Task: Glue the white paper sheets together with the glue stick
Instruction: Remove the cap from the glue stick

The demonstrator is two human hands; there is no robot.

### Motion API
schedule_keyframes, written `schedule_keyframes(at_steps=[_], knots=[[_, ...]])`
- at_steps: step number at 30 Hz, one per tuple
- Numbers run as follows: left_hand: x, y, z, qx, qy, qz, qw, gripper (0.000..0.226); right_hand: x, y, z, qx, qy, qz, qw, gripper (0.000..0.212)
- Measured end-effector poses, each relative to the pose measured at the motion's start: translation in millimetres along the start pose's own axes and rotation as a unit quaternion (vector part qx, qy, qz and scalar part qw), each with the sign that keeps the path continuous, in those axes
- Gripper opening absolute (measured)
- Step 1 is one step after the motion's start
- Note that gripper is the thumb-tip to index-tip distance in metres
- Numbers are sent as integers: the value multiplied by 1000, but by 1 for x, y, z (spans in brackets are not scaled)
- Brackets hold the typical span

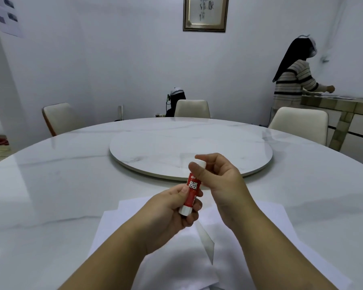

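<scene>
Red glue stick between both hands

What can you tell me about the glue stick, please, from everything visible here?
The glue stick is a small tube with a red body printed "GLUE STICK" in white, a white base and a white cap, which is on. It looks like plastic. It is held tilted above the white paper sheets, clear of the table. The left hand grips its lower body, while the right hand pinches the cap end.
</scene>
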State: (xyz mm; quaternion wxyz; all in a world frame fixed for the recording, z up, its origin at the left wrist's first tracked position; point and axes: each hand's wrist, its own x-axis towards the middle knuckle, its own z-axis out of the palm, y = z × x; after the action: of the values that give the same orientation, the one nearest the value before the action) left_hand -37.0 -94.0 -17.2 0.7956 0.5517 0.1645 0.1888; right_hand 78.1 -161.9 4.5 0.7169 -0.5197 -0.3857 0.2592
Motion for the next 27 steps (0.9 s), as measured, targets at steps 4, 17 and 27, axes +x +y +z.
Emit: schedule_keyframes(at_steps=[4, 17, 27], knots=[[-2, 2, 3, -28, -22, 0, 999, 27, -1, -2, -4, 74, -33, 20, 997, 25], [-2, 3, 5, -41, -5, 1, 999, 28, -1, -2, -6, 82, -10, 38, 996, 39], [-7, 19, -22, 5, 49, 0, 999, 30, 17, -1, -32, 136, 162, -29, 977, 19]])
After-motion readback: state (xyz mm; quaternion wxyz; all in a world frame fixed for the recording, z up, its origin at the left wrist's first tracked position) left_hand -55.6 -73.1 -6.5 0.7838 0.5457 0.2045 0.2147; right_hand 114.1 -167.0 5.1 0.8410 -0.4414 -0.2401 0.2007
